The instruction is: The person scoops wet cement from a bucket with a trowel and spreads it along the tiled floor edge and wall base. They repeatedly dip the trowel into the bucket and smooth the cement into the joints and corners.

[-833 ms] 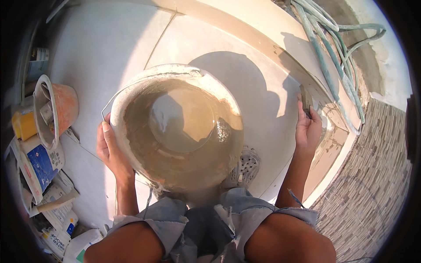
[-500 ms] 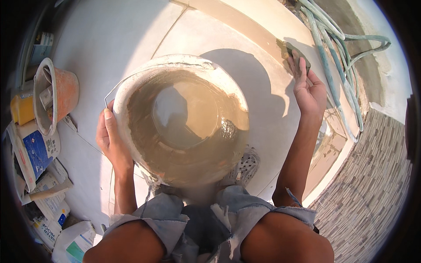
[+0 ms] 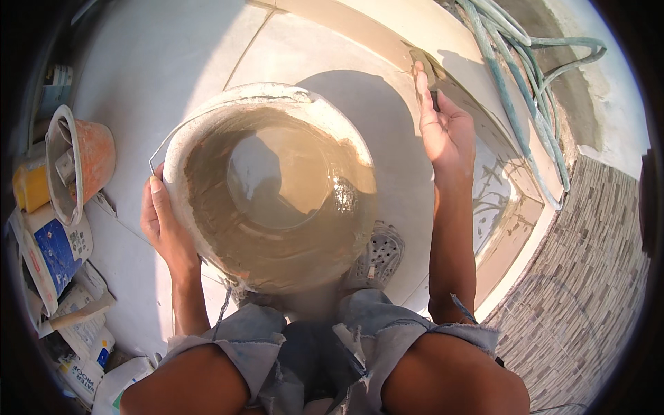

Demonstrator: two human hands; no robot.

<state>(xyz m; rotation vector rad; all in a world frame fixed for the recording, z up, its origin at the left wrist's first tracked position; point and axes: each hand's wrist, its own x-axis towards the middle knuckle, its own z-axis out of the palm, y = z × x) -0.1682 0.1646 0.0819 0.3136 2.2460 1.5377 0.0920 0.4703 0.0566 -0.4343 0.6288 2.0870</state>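
A large whitish bucket (image 3: 187,159) with a wire handle holds muddy brownish water (image 3: 277,180). My left hand (image 3: 162,218) grips its left rim, thumb up. My right hand (image 3: 446,128) is raised to the bucket's right, fingers pointing up along the beige skirting (image 3: 373,38), closed on a dark wet flat piece that is mostly hidden and too unclear to name. Greyish wet smears (image 3: 491,173) mark the skirting and tile below it. A perforated clog (image 3: 380,256) on my foot stands beside the bucket on the pale tiles.
An orange-crusted small bucket (image 3: 97,159), a yellow container (image 3: 31,190) and several bags (image 3: 59,256) crowd the left side. Coiled pale green hoses (image 3: 505,97) lie on the ledge at upper right, above a patterned strip-tile surface (image 3: 581,263).
My right hand has moved forward and left along the skirting with the piece in it, leaving more wet smears visible behind it. My left hand stays on the bucket rim.
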